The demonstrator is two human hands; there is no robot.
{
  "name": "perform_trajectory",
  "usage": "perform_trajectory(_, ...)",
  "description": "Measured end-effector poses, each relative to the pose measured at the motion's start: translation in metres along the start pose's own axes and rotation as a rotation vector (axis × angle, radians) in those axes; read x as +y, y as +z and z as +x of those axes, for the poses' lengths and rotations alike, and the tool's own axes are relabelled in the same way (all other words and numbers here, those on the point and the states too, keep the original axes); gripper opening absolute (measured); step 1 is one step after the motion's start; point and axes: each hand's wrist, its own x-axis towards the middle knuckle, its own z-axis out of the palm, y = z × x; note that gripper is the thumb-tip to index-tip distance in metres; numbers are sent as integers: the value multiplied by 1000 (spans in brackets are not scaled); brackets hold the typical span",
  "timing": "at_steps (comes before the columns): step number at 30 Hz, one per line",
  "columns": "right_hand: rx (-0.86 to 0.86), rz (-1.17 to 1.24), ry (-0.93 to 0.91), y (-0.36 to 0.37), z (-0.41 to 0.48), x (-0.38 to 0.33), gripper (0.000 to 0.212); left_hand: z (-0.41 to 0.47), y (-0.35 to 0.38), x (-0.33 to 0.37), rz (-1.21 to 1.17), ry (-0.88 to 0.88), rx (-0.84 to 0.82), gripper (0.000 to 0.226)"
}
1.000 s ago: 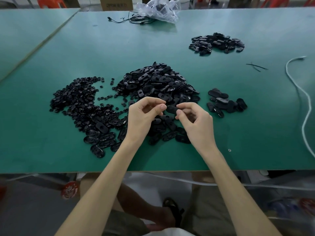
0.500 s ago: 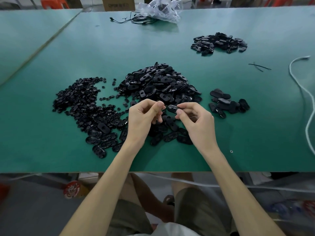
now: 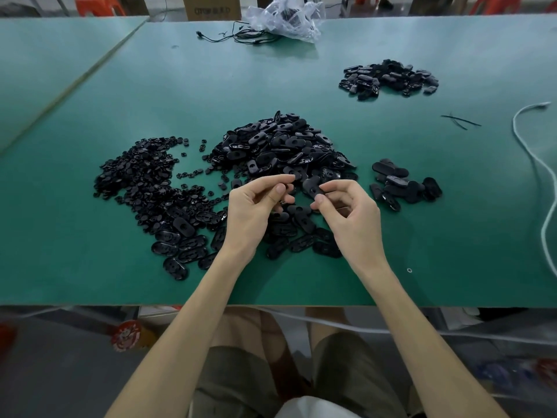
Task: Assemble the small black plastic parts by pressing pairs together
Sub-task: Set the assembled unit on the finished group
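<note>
**Two hands over the heap, one oval part in a pinch**

The right hand (image 3: 346, 214) pinches a black oval part (image 3: 311, 186) between thumb and forefinger. It holds the part up over the near fringe of the big middle pile (image 3: 280, 146). The left hand (image 3: 254, 208) is close beside it, with a gap between its fingertips and the part. Its fingers are curled, and thumb and forefinger nearly meet. I cannot tell whether a small piece sits between them (anything there is lost against the black behind).

The green table (image 3: 90, 267) has bare surface along its near edge, on either side of the wrists. A wide bare band lies between the middle pile and the far pile (image 3: 388, 78). To the left lies a spread of smaller pieces (image 3: 141, 179). To the right is a little cluster of ovals (image 3: 404, 187), near the right hand but not touching it. A white cord (image 3: 532, 158) snakes down the right side and runs off the frame edge. At the far edge sits a crumpled plastic bag (image 3: 286, 16), with a thin black cable (image 3: 241, 37) beside it. The hands hide the pieces beneath them.
</note>
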Motion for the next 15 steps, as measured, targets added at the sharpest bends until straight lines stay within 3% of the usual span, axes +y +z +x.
perform_trajectory(11, -3, -4, -24, 0, 0, -1, 24, 0, 2, 1, 65, -2, -42, 9)
perform_trajectory(15, -22, -27, -18, -1, -1, 0, 32, -1, 2, 2, 112, 15, -69, 15)
